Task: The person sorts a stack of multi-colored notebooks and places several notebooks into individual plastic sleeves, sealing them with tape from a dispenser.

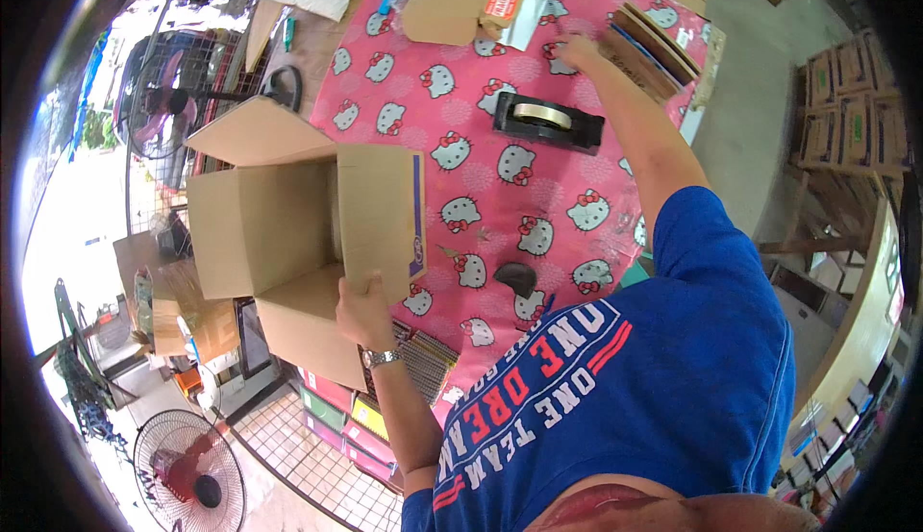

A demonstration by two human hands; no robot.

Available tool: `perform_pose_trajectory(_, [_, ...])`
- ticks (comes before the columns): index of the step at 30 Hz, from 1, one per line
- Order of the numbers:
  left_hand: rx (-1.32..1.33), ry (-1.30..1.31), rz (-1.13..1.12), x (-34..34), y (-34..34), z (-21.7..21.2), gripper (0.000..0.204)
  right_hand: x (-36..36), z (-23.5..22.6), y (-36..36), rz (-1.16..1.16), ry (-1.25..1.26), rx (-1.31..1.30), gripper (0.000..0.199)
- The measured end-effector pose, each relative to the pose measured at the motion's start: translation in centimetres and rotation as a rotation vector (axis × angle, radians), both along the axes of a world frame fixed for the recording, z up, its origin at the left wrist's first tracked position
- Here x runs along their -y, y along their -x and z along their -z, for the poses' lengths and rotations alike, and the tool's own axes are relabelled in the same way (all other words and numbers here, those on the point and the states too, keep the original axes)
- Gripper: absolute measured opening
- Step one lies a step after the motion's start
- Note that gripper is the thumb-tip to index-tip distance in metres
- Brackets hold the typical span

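An open cardboard box [279,215] lies at the left with its flaps spread and its inside bare. My left hand [363,309] is closed on the edge of its near-right flap [380,205], which has a purple stripe. Stretched far out over the table, my right hand [577,53] has its fingers pointing left, with nothing visible in them. Beside it stands a row of flat brown cardboard pieces [639,63]. A white paper sheet [535,3] lies just beyond. Between my arms sits a black tape dispenser [548,123] with a roll of tape.
A pink cat-patterned cover [514,162] spreads over the table. A dark half-round object [516,278] lies near me. At the far side is a flattened cardboard package [447,8]. Fans [189,474] stand at the left; stacked cartons [851,104] are at the right.
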State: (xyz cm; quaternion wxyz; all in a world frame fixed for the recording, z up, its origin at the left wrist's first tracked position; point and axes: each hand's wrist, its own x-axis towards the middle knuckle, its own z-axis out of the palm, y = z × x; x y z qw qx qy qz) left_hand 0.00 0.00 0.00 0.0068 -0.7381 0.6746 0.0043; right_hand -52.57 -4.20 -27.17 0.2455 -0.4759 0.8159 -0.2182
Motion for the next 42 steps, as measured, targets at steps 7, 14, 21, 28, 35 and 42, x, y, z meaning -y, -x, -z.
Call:
perform_pose_trajectory(7, [0.086, 0.01, 0.037, 0.7, 0.9, -0.3, 0.039, 5.4, -2.3, 1.2, 0.038, -0.148, -0.245, 0.042])
perform_pose_trajectory(14, [0.006, 0.074, 0.064, 0.3, 0.5, 0.4, 0.04, 8.2, -5.0, -0.4, 0.087, -0.14, 0.064, 0.045])
perform_pose_trajectory(21, [0.083, 0.097, 0.036, 0.2, 0.3, 0.8, 0.039, -4.7, -12.3, 0.4, 0.394, -0.083, -0.871, 0.057])
perform_pose_trajectory(28, [0.029, 0.052, -0.009, 0.0, 1.1, 0.3, 0.041, -15.5, -9.9, 7.9, 0.424, -0.187, -0.5, 0.052])
perform_pose_trajectory(35, [-0.019, 0.017, 0.074, -5.2, 1.0, 2.7, 0.034, -10.9, -22.8, -1.7, 0.434, 0.179, -0.799, 0.047])
perform_pose_trajectory(42, [-0.088, 0.103, 0.191, -4.9, 0.1, 2.9, 0.033, 0.9, -30.0, -10.8, 0.047, 0.555, -0.357, 0.042])
